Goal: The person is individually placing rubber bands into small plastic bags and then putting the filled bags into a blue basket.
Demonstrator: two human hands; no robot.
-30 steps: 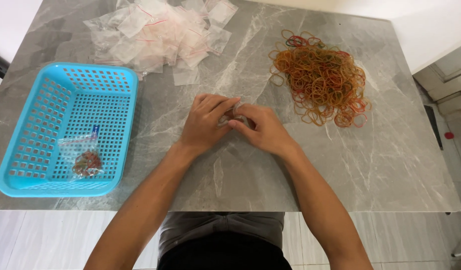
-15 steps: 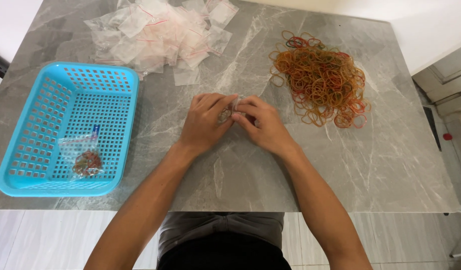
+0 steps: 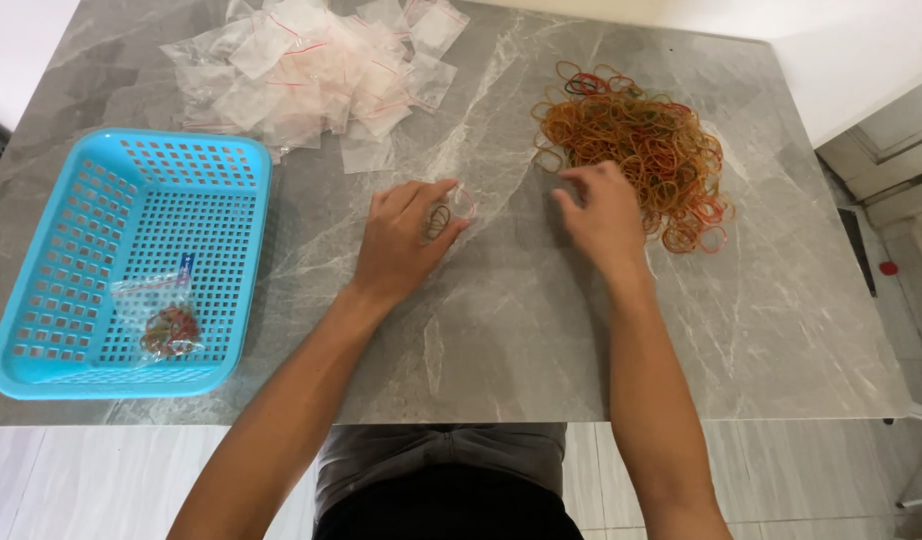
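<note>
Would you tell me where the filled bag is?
In the head view, the filled bag lies inside the blue basket at the table's left, near its front edge.

A grey marbled table [image 3: 501, 330] carries everything. Beyond the left fingers [image 3: 421, 195] lies a heap of clear bags [image 3: 321, 70]; a blue basket [image 3: 131, 150] sits well left of them. The right fingers [image 3: 581, 185] touch a rubber band pile [image 3: 651, 140].

The hands, joined a moment ago, are now apart: the right hand [image 3: 603, 215] reaches the rubber bands [image 3: 636, 145], the left hand [image 3: 401, 240] alone holds the bag [image 3: 451, 208].
</note>
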